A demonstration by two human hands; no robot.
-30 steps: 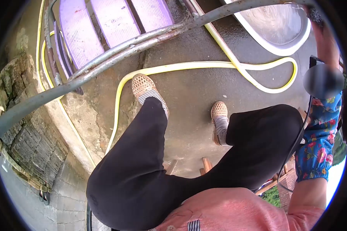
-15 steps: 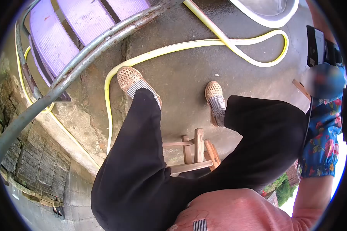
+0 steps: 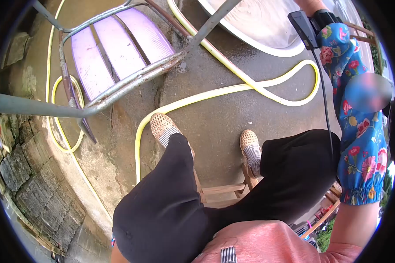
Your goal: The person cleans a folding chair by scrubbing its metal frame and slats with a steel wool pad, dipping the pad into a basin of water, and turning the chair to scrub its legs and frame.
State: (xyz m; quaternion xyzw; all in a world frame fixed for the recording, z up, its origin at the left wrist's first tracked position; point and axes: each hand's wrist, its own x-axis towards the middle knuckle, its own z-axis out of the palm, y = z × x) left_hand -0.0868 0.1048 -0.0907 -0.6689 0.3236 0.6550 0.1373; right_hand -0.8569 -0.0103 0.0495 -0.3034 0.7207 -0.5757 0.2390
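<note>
My right arm reaches up along the right side in a blue floral sleeve cover (image 3: pixel 368 151). At the top edge, only the wrist and part of my right hand (image 3: pixel 310 5) show; its fingers are cut off by the frame. A black strap (image 3: pixel 325 17) circles that wrist, and beside it is a flat black device (image 3: pixel 303 30) with a dark cable (image 3: pixel 324 92) running down to my thigh. Nearest to this hand stands a wide, pale-rimmed basin (image 3: pixel 289 51) with cloudy water. My left hand is out of view; a sliver of left arm (image 3: pixel 117 254) shows at the bottom.
A metal-framed chair with purple slats (image 3: pixel 120 44) stands at the upper left. A yellow hose (image 3: pixel 197 98) loops across the wet concrete around my feet. Wooden stool parts (image 3: pixel 221 189) show between my legs. Stone blocks (image 3: pixel 39 188) line the left side.
The view has shifted: chair, hose and feet sit lower in the picture, and more of the basin shows. My right arm now stretches farther up, with part of the hand near the basin.
</note>
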